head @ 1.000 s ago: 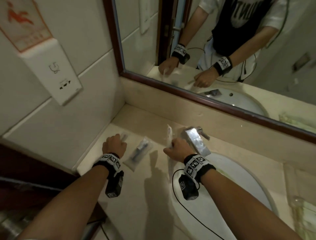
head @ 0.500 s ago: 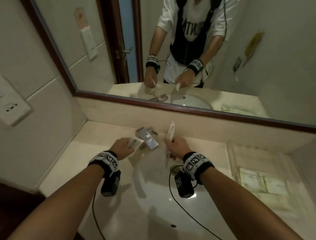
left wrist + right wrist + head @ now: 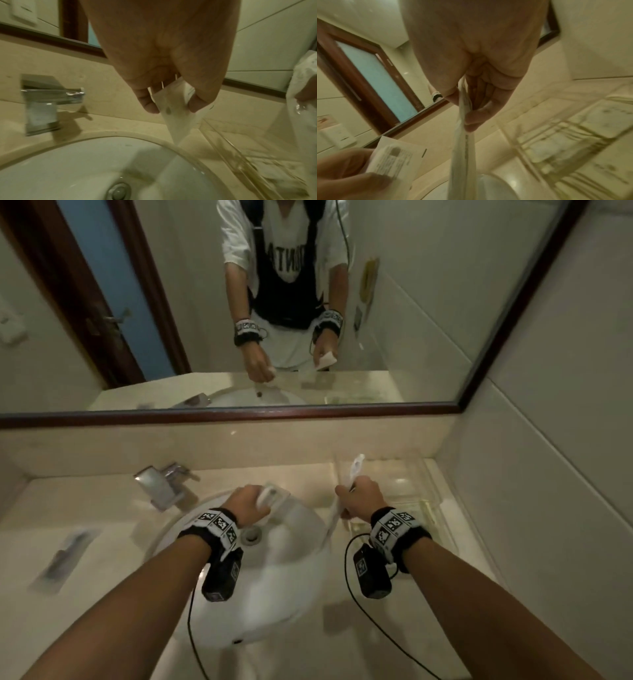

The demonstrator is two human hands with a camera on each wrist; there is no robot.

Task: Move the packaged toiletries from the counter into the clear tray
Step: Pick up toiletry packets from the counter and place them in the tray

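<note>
My left hand (image 3: 251, 503) pinches a small white sachet (image 3: 175, 108) over the far rim of the basin; its printed face shows in the right wrist view (image 3: 392, 158). My right hand (image 3: 358, 498) grips a long white packet (image 3: 352, 474) upright, its lower end hanging down (image 3: 464, 155), at the left edge of the clear tray (image 3: 435, 491). The tray sits on the counter's right end and holds several flat packets (image 3: 594, 121). One more clear packet with a dark item (image 3: 65, 556) lies on the counter at the left.
A white basin (image 3: 284, 594) with a metal drain (image 3: 252, 535) fills the middle of the beige counter. A chrome tap (image 3: 161, 484) stands behind it on the left. A framed mirror (image 3: 239, 416) runs along the back; tiled wall closes the right side.
Both hands lifted their packets off the left counter and carried them rightward across the basin; the right hand now reaches the tray's edge. One packet stayed on the left counter.
</note>
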